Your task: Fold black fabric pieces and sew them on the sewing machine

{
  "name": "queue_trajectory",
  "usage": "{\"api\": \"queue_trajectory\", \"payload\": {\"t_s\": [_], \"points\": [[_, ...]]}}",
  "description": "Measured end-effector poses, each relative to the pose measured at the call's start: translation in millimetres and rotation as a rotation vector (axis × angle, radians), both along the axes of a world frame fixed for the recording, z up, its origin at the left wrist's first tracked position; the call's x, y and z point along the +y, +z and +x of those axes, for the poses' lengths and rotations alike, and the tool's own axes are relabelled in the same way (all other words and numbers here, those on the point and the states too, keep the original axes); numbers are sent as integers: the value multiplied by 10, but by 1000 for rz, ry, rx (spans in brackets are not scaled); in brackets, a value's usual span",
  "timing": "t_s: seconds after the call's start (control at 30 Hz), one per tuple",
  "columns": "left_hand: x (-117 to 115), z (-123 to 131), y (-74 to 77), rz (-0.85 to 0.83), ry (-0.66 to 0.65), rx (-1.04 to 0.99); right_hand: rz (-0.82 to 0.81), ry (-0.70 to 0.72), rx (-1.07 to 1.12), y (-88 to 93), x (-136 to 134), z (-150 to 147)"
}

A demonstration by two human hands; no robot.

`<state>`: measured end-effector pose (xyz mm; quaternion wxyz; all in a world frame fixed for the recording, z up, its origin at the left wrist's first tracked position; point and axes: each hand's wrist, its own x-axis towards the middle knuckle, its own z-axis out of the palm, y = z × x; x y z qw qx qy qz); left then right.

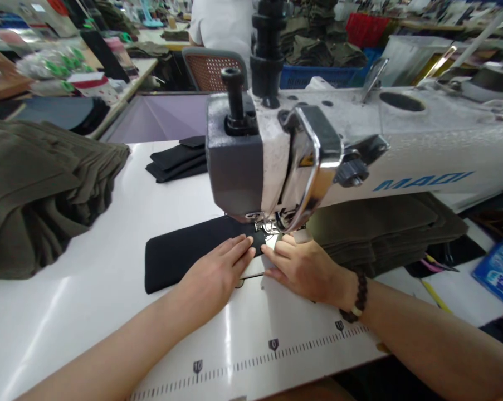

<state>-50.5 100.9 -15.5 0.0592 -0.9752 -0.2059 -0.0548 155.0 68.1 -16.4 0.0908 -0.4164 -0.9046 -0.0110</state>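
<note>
A black fabric strip (pixel 180 253) lies flat on the white table (pixel 76 312), its right end under the head of a grey sewing machine (pixel 276 156). My left hand (pixel 215 267) presses flat on the strip's right end, fingers pointing toward the needle area. My right hand (pixel 303 267), with a dark bead bracelet at the wrist, rests just right of the needle, fingertips at the strip's end near the presser foot. The two hands almost touch. The needle itself is hidden behind the machine head.
A pile of olive-green fabric (pixel 38 189) sits at the left. More olive pieces (pixel 385 228) lie under the machine arm at right. Folded black pieces (pixel 178 159) lie behind. A ruler scale (pixel 272 348) runs along the table's front edge. A person in white (pixel 221 25) sits at the back.
</note>
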Motion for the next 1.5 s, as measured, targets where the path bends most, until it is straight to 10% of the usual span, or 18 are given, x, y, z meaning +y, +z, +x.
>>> {"api": "queue_trajectory", "payload": {"t_s": [0.67,0.9,1.07,1.13,1.2,1.33,1.43,1.5], "points": [[392,78,68,-103,68,2,-38,-129,-66,62,-3,-78],[192,232,186,-46,440,239,-30,-108,-25,52,7,-63],[318,-148,614,-130,667,243,-37,-83,33,41,3,-27],[358,-362,879,-222,894,23,-42,-77,42,53,2,-17],[356,-502,1030,-556,848,-414,-45,-73,41,65,3,-10],[245,-550,788,-1080,819,-881,-25,-58,23,70,1,6],[71,-525,406,-758,924,-777,6,-35,3,59,-4,23],[-94,-483,225,-367,769,-571,24,-17,5,47,-3,33]]}}
